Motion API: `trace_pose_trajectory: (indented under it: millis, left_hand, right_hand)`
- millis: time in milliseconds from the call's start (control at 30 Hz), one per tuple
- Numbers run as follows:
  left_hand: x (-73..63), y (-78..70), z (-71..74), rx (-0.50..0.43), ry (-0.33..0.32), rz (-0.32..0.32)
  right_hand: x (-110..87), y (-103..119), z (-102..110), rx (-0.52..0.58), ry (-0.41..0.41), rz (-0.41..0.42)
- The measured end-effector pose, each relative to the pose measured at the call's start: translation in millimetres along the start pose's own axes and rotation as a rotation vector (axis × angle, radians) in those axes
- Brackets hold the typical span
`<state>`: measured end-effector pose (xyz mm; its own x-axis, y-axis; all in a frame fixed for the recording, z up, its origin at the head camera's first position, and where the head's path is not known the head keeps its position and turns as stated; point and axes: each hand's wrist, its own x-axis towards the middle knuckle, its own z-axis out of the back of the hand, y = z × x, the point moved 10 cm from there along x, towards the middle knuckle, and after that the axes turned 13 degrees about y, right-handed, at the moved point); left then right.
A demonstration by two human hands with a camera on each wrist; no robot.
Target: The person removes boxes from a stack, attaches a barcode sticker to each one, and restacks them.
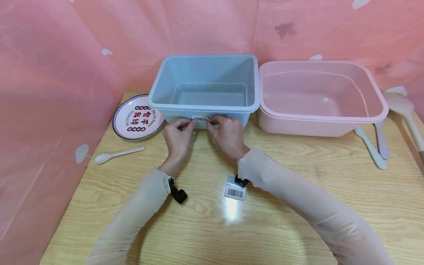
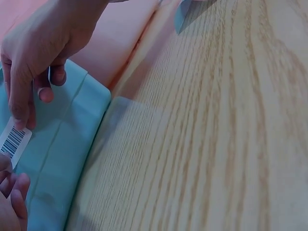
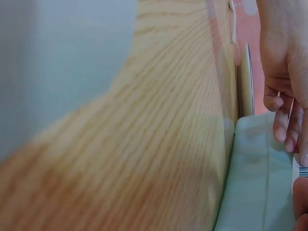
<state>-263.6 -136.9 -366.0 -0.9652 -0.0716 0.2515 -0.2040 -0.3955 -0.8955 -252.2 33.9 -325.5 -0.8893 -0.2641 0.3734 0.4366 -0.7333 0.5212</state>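
A small white barcode label (image 1: 200,118) lies level against the front wall of the light blue plastic bin (image 1: 232,115), just under its rim. My left hand (image 1: 179,139) pinches the label's left end between thumb and forefinger. At the opposite end, the thumb and forefinger of my right hand (image 1: 229,135) pinch it too. Seen from the left wrist, the label (image 2: 15,141) stretches between both hands, its stripes facing outward. Its ends are partly hidden under the fingertips. Near the right wrist, a small backing piece with another barcode label (image 1: 235,193) rests on the table.
A pink plastic basin (image 1: 318,125) stands right beside the blue bin. Left of the bin are a printed plate (image 1: 127,119) and a white spoon (image 1: 120,153). Two pale utensils, one a green handle (image 1: 370,147), and a large ladle-like spoon (image 1: 399,105) lie at the right.
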Motion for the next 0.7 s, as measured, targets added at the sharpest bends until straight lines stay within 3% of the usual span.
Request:
trace_pose_trajectory:
  millis: [233,467,700]
  left_hand:
    - [-2.6,-4.2,2.7,0.024,0.031,-0.027]
    - [-3.1,-18.2,-12.3,0.044,0.248,-0.156]
    - [-0.4,-9.5,-22.1,0.071,0.359,-0.095]
  right_hand:
    - [-4.1,0.7,0.8,0.07,0.033,0.058]
    - [2.0,7.7,-22.1,0.225,0.292,0.144]
    - [3.3,1.8,-34.8,0.208,0.376,0.096]
